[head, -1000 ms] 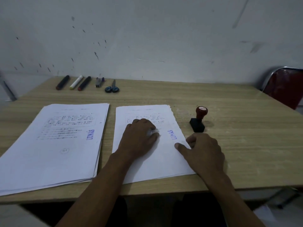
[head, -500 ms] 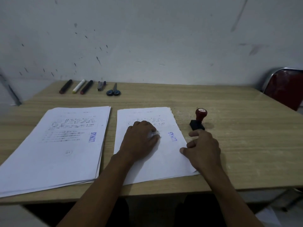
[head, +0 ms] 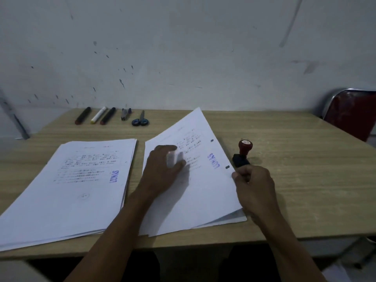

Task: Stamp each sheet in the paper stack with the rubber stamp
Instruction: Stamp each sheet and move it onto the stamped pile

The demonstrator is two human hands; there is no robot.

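Two paper stacks lie on the wooden table. The left stack has a blue "LUNAS" stamp on its top sheet. On the right stack, the top sheet, also stamped "LUNAS", is lifted at its right edge and tilted up. My right hand pinches that right edge. My left hand lies flat on the same sheet, fingers spread. The rubber stamp, red knob on a black base, stands upright just beyond my right hand.
Three markers, a small grey-and-purple item and blue-handled scissors lie along the table's far edge by the wall. A red chair stands at the right. The near table edge runs close under the stacks.
My right hand went from resting at the sheet's edge to pinching it, and the top sheet's right side has risen off the stack. My left hand stays on the sheet.
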